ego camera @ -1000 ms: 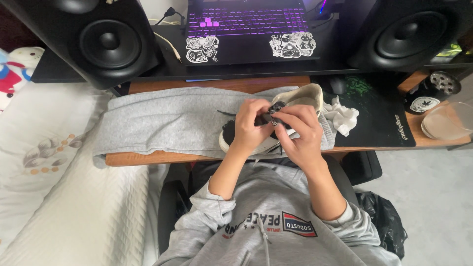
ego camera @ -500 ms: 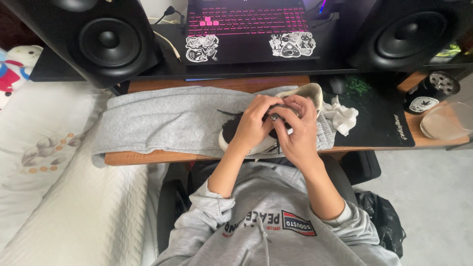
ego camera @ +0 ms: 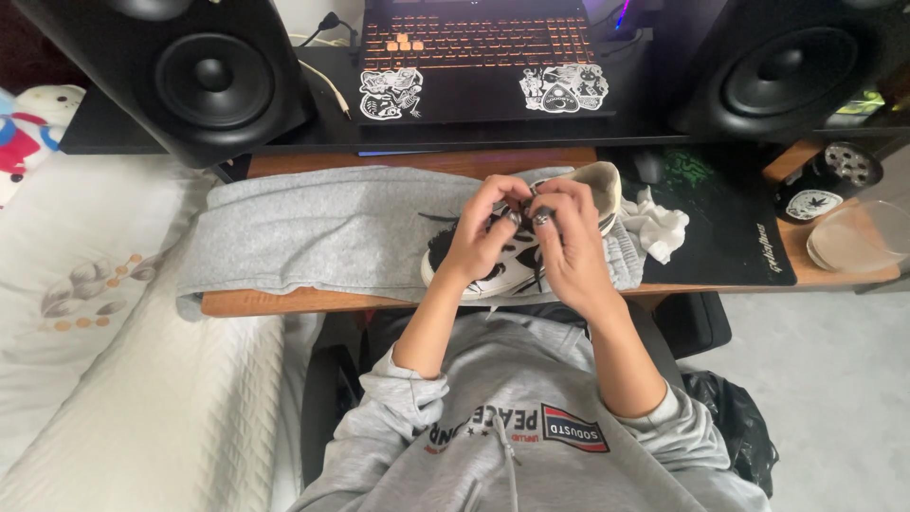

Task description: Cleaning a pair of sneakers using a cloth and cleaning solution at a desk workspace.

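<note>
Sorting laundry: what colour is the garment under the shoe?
Light grey garment, clearest in the head view.

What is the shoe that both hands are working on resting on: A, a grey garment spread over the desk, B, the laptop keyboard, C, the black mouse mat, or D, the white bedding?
A: the white and black shoe lies on the grey garment spread across the wooden desk, under the left hand and right hand.

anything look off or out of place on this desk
A shoe sits on the desk, resting on a grey garment spread like a mat, an odd spot for footwear. The left hand and right hand work at its laces. A crumpled white cloth lies beside it. Nothing looks spilled or broken.
</note>
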